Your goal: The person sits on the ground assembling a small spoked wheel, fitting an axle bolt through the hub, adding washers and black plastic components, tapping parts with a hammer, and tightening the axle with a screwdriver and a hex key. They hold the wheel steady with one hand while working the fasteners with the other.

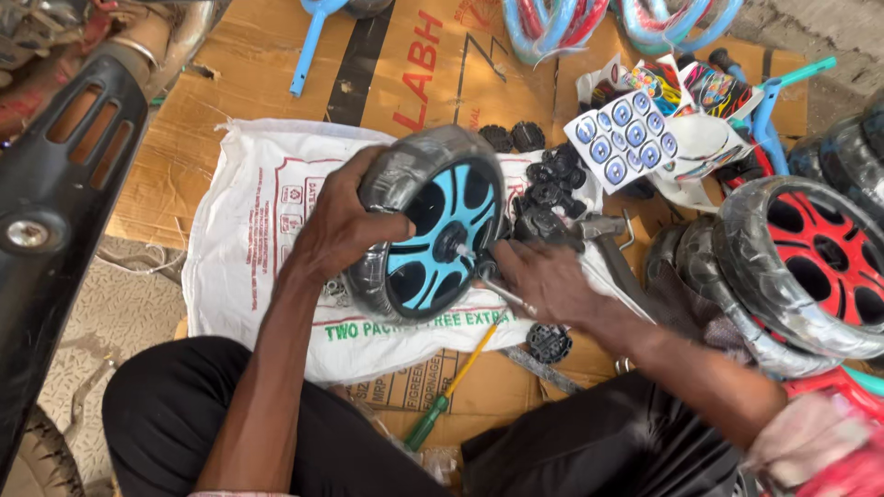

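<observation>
Blue-spoked wheel (433, 225), wrapped in plastic, stands tilted over a white sack (258, 230). Left hand (343, 225) is closed around its rim. Right hand (543, 281) pinches a thin metal tool (505, 294) at the hub; its fingertips are hard to make out. Red wheel (810, 258) is cut off right.

Both hands (345, 225) (543, 276) on blue wheel (442, 221)
</observation>
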